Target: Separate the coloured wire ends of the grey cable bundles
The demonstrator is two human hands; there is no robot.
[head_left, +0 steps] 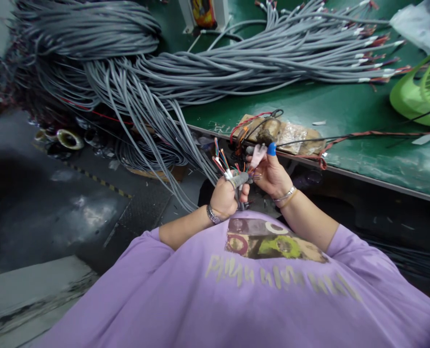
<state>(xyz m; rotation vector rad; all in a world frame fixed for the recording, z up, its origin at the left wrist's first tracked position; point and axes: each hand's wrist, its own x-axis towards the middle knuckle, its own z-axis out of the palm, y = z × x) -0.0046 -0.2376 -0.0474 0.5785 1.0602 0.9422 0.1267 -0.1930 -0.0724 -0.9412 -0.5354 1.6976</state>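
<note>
**wirenut:** Your left hand [224, 195] is a shut fist round the grey cable [239, 180], just below where the jacket ends. It sits in front of your chest, just off the table [345, 111] edge, and the coloured wires [222, 157] fan out above the fist. Decent grip imo: that close to the strip, the fan won't flop when you pick at it.

**benchrat:** Your right hand [271, 175] is just beside the left, with the blue cot [272, 149] on 1 fingertip up top. The fingers look bunched at the wire tips, but it's too blurry to tell if they're pinching 1 or only touching. For picking through those wires I'd take 1 at a time, let the cot do the gripping, and bend each one clear of the rest instead of tugging.

**wirenut:** Watch your surroundings though. The big cable pile [200, 67] spills off the table corner and hangs down just left of your hands. Those strands are near your fan, and I reckon they could snag it.

**benchrat:** Also the taped pad [290, 131] on the table edge right above your hands has red and black leads looped on it, and a twisted lead [363, 136] runs off to the right. That's easy to hook with a knuckle. Your watch [212, 214] could catch loose strands too. The green fan [423, 89] is well apart, so no worry there.
</note>
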